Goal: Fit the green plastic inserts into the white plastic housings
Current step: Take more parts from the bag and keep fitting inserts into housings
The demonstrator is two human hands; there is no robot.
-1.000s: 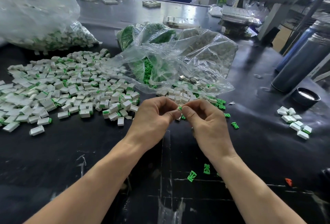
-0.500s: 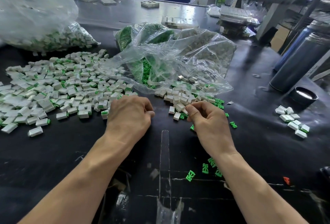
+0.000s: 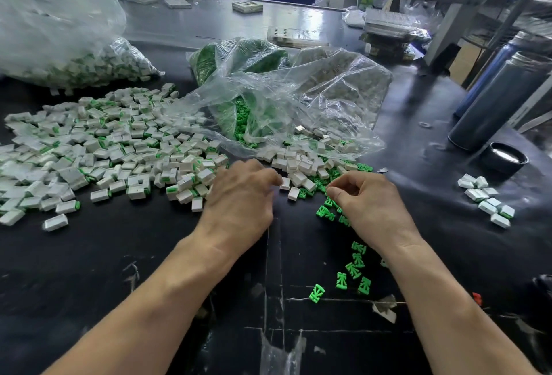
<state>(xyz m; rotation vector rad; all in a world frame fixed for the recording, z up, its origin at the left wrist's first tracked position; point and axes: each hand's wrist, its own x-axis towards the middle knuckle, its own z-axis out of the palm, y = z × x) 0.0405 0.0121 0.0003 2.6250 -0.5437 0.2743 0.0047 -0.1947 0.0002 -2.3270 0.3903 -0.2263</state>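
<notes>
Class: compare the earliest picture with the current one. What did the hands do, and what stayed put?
The left hand and right hand, earlier together pinching a piece, parted. The left hand moved left beside the finished pile; the right hand lowered over loose green inserts. The bags stayed as they were.

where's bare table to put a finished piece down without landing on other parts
Bare black table lies near the person, below the big pile of assembled housings and beside the left hand. Another patch sits between the right hand and the small cluster. Crowded: ahead of both hands, and the loose green inserts by the right wrist.
</notes>
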